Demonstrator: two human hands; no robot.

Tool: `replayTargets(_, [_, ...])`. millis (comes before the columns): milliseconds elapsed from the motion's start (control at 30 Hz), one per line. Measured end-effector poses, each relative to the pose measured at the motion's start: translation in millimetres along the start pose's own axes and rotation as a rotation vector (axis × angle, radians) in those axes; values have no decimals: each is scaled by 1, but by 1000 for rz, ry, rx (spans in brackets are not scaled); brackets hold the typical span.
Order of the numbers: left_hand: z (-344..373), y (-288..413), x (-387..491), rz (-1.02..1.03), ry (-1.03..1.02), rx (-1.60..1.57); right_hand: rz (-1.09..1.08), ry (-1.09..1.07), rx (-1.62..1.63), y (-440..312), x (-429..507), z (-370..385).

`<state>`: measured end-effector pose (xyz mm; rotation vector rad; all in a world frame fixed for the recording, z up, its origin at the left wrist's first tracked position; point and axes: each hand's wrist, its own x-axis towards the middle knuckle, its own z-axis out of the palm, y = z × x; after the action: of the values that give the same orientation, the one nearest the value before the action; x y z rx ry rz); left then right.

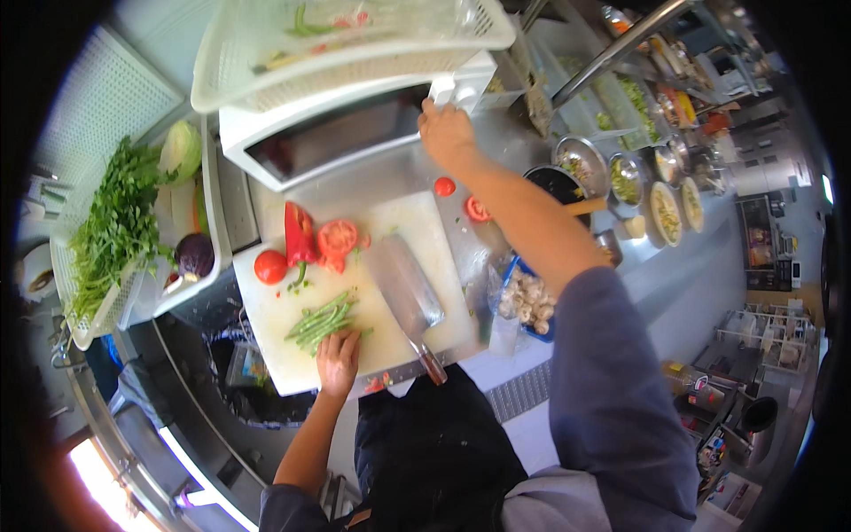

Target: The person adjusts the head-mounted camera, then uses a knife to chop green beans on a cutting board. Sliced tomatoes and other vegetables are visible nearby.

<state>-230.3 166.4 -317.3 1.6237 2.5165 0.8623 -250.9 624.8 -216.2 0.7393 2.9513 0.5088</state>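
Observation:
My left hand point(339, 359) rests on the near end of a pile of green beans point(323, 322) on the white cutting board point(392, 349). My right hand point(449, 130) reaches up to the control side of a white microwave oven point(233, 133), its fingertips at the panel; whether they grip a part is not clear. A cleaver point(399, 279) lies on the board, its wooden handle over the near edge. Left of it are a whole tomato point(270, 267), a red pepper point(299, 233) and a cut tomato point(337, 238). Tomato pieces point(444, 186) lie beyond the board.
A white basket point(219, 80) stands on the microwave. At left, another basket point(216, 199) holds leafy greens point(120, 219), cabbage point(181, 149) and a purple vegetable point(195, 255). Mushrooms point(525, 296) in a blue tray, a black pan point(555, 183) and metal bowls point(580, 159) stand at right.

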Motion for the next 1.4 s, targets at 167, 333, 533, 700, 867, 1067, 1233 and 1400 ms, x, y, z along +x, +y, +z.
replayTargets(167, [-7,5,3,-127,26,0,-24,107,164,-35,-60,1])
replayTargets(333, [-5,12,13,-190,-27,-39,6,132,163,-34,-79,-15])
replayTargets(533, [-5,49,75,-220,121,-340,27,218,439,-41,-109,-10])
replayTargets(700, [19,115,220,-211,316,-648,-96,260,486,-33,-135,-23])
replayTargets(867, [34,163,273,-343,302,-761,-293,350,731,3,-150,-1])
replayTargets(1067, [58,156,261,-429,367,-794,169,47,1357,67,-74,-9])
replayTargets(1233, [55,165,249,-435,404,-800,306,-718,1819,9,56,2])
replayTargets(1400, [48,169,232,-457,384,-787,521,-703,1844,-63,122,28])
